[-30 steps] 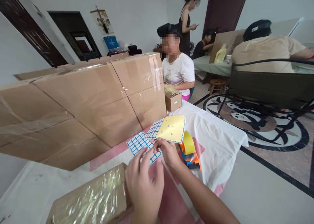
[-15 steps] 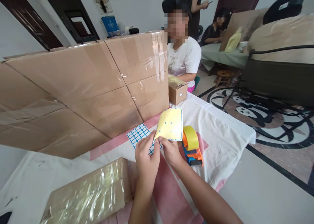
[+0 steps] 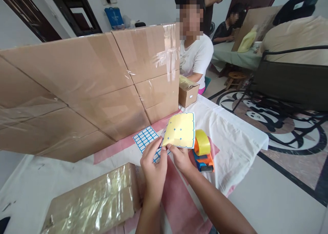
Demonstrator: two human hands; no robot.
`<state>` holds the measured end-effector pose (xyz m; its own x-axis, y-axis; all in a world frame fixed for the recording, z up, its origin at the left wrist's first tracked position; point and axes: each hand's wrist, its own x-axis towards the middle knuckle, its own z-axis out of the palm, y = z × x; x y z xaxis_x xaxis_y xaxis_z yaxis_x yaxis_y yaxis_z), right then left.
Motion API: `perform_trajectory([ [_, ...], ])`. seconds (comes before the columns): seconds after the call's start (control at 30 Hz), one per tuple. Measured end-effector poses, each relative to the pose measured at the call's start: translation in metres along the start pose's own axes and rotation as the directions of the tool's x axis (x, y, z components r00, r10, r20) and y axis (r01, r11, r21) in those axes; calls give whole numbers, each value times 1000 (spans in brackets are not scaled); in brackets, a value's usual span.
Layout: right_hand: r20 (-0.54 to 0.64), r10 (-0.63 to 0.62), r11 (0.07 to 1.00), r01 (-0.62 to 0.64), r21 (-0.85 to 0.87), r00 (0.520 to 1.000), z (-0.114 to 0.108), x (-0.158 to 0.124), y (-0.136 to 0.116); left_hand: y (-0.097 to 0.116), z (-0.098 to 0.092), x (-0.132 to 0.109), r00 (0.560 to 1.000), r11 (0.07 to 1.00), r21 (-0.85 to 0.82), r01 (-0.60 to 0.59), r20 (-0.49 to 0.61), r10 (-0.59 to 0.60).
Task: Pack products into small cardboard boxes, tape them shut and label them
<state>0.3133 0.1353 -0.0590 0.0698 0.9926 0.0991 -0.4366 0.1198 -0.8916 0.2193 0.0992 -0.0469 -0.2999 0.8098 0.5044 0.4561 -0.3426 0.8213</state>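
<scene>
My right hand [image 3: 180, 157] pinches the lower edge of a yellow-backed label sheet [image 3: 180, 134] and holds it raised above the table. My left hand [image 3: 153, 165] is closed beside it, fingertips pinching at the same sheet's lower left corner. Under the hands lies a sheet of blue-bordered white labels [image 3: 146, 140] on the white and pink cloth. A tape-wrapped cardboard box [image 3: 94, 199] sits at my left, close to my left forearm.
An orange and blue tape dispenser with a yellow roll [image 3: 202, 150] lies right of my hands. A wall of large taped cartons [image 3: 89, 87] stands behind. A person in a white shirt [image 3: 196, 57] sits beyond with a small box [image 3: 188, 92]. The table's edge [image 3: 256, 138] drops to the right.
The yellow-backed sheet has been lifted off the table and is now held up by both hands. My view has dropped a little toward the table.
</scene>
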Motion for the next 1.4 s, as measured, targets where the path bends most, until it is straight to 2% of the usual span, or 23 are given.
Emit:
perform_trajectory([
  [0.13,-5,-8,1000,8,18,1000,-4,-1,8,-4,0,-1,996,996,-24,-91,1,91],
  [0.27,10,5,1000,-5,-11,1000,-9,-4,16,-3,-1,-1,994,991,-79,-106,-31,104],
  [0.33,10,24,1000,-24,-9,1000,-10,-5,20,0,-2,-1,998,991,-121,-50,-44,45],
  [0.43,-44,-9,997,12,70,999,-8,-3,21,5,-2,0,988,976,-193,104,-96,-124],
  [0.53,-168,-57,980,87,180,984,-4,7,17,8,-2,1,928,924,-295,242,-209,-310],
  [0.6,-215,-17,976,63,210,976,-4,17,15,9,-2,1,891,883,-366,296,-229,-393],
  [0.67,-265,90,983,-42,181,960,-6,29,17,10,-1,2,886,856,-409,315,-197,-420],
  [0.73,-335,191,979,-155,132,922,-11,39,23,10,-1,2,891,854,-418,308,-188,-413],
  [0.8,-399,230,973,-208,98,888,-16,46,30,10,-1,1,884,857,-416,303,-214,-416],
  [0.87,-431,170,983,-183,13,886,-18,47,33,9,-1,0,873,850,-427,310,-227,-432],
  [0.93,-452,-7,974,-96,-203,892,-18,43,30,9,-1,-1,871,838,-445,315,-215,-441],
  [0.97,-420,-132,939,-22,-343,898,-16,39,27,9,-1,-1,874,839,-444,314,-209,-438],
  [1.03,-231,-342,830,177,-529,911,-13,29,16,9,-1,-1,889,857,-410,313,-192,-417],
  [1.07,-95,-390,796,283,-535,916,-11,24,11,9,-1,-1,901,873,-376,310,-177,-396],
  [1.13,152,-396,805,422,-417,906,-7,17,1,7,0,-2,935,919,-268,288,-130,-331],
  [1.2,277,-379,833,456,-314,883,-5,13,-7,4,0,-3,967,964,-124,237,-66,-246],
  [1.27,309,-361,832,453,-320,880,-4,11,-13,1,0,-4,984,985,0,174,-26,-174],
  [1.4,320,-207,888,314,-335,925,-1,8,-19,5,0,-3,986,984,67,164,-35,-162],
])
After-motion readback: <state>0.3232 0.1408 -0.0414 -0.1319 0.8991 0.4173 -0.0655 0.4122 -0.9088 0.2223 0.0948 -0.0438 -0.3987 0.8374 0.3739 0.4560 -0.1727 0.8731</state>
